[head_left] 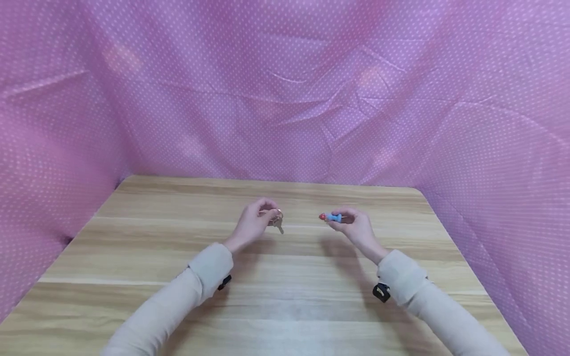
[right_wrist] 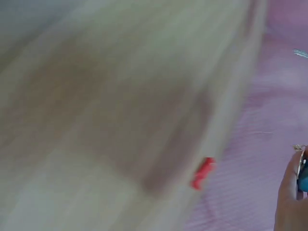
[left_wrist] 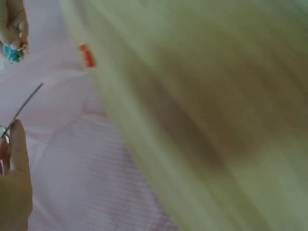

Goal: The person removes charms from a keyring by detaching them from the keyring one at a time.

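My left hand (head_left: pixel 252 225) pinches a metal key (head_left: pixel 279 227) by its ring, and the blade hangs down past the fingertips. In the left wrist view the key (left_wrist: pixel 26 103) points up and away from the thumb side of that hand. Across from it, my right hand (head_left: pixel 357 228) pinches a small keychain charm (head_left: pixel 333 217), blue with a red end turned toward the left hand. The right wrist view catches only part of this blue charm (right_wrist: pixel 303 179) at its edge, with a metal ring beside it. Both hands are raised over the table, a gap between them.
Beneath the hands lies a wood-grain table (head_left: pixel 285 287). Pink dotted cloth (head_left: pixel 285 133) hangs behind it and along both sides. A red tag (left_wrist: pixel 87 56) sits at the table's edge. Dark wrist devices (head_left: pixel 381 292) show under the sleeves.
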A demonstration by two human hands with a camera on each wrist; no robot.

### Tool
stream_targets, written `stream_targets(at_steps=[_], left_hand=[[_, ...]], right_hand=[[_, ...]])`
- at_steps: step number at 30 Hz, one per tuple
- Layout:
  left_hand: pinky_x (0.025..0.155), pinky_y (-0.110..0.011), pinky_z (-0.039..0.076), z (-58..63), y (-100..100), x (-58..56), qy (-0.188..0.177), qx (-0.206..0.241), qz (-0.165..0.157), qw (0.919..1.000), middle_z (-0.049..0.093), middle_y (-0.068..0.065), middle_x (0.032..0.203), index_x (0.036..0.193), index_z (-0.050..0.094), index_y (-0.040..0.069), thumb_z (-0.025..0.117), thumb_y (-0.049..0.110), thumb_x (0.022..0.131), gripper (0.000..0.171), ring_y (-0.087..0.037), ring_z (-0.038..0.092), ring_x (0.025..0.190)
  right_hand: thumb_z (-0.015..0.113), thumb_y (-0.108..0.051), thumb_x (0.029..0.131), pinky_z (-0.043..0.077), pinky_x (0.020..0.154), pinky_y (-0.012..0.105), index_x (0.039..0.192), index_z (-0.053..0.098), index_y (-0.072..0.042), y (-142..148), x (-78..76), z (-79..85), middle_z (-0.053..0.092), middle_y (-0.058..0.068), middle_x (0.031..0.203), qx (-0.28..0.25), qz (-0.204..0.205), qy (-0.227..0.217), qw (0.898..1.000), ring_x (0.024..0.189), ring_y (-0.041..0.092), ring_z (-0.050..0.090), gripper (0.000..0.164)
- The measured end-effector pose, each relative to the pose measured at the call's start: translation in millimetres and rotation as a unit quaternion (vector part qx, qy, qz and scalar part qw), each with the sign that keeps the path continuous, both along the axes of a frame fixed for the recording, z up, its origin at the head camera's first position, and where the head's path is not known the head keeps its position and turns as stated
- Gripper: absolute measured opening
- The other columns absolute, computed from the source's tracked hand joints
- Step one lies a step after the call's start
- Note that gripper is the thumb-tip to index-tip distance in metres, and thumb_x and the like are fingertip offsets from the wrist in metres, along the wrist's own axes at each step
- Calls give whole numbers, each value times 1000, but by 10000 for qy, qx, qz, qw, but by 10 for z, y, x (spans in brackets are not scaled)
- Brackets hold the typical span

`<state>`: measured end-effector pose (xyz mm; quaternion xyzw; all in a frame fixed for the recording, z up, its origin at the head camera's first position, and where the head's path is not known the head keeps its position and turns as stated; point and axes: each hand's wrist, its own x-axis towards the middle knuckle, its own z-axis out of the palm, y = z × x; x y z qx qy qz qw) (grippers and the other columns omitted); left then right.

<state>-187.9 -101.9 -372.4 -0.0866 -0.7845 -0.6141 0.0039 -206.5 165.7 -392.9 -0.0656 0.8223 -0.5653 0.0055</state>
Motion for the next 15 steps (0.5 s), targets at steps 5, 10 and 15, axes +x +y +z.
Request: stream_targets(at_steps=[5,10,15], left_hand=[[77,-28,57,-197,-27,-156,-648,-125,-405,9970,65,-18,100,100,55,-2,51,4,92,10,-18,64,87],[74,-27,57,-402,-15,-317,-824,-331,-667,9938,65,-15,96,97,56,-2,54,3,90,9,-14,61,83],[70,-26,57,-512,-2,-413,-591,-851,-801,9914,61,-14,98,95,57,-1,55,-1,88,7,-15,63,79]], right_hand=[[72,-5,77,54,77,22,107,63,0,28,-134,-255,67,17,102,425,129,-117,9989,89,18,65,32],[72,-7,76,54,79,28,102,65,-5,39,-218,-440,67,11,100,778,247,-370,9960,88,19,62,27],[72,-5,76,56,67,26,102,65,-4,43,-281,-514,65,12,96,838,434,-519,9942,82,18,60,27]])
